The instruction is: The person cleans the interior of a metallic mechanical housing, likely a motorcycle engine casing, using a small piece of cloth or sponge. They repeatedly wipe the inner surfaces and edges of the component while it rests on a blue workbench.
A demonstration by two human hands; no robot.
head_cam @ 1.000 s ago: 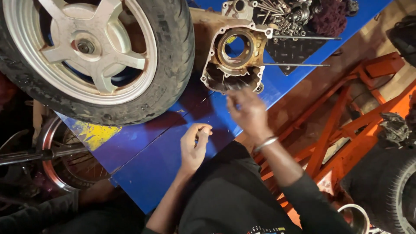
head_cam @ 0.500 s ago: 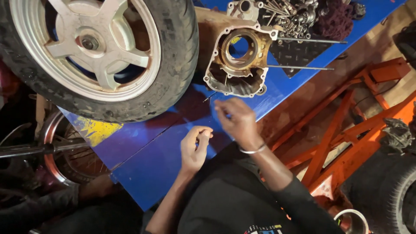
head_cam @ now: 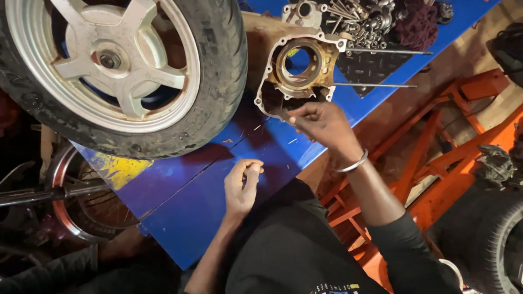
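I note the right hand (head_cam: 322, 124), fingers pinched, touching the lower rim of the engine casing (head_cam: 297, 68) at upper centre of the blue surface (head_cam: 190, 201), while the left hand (head_cam: 241, 185), curled on something small, sits lower.

A deep blue table top (head_cam: 190, 201) is seen, marked by a yellow paint patch (head_cam: 120, 167) at its left edge. A black tyre (head_cam: 218, 71) is shown around a silver five-spoke rim (head_cam: 117, 54). The engine casing (head_cam: 297, 71) is coloured dull silver with a brownish-gold inner ring. An orange metal frame (head_cam: 436, 179) is seen at the right. A dark maroon cloth (head_cam: 417, 24) is shown at the far edge.
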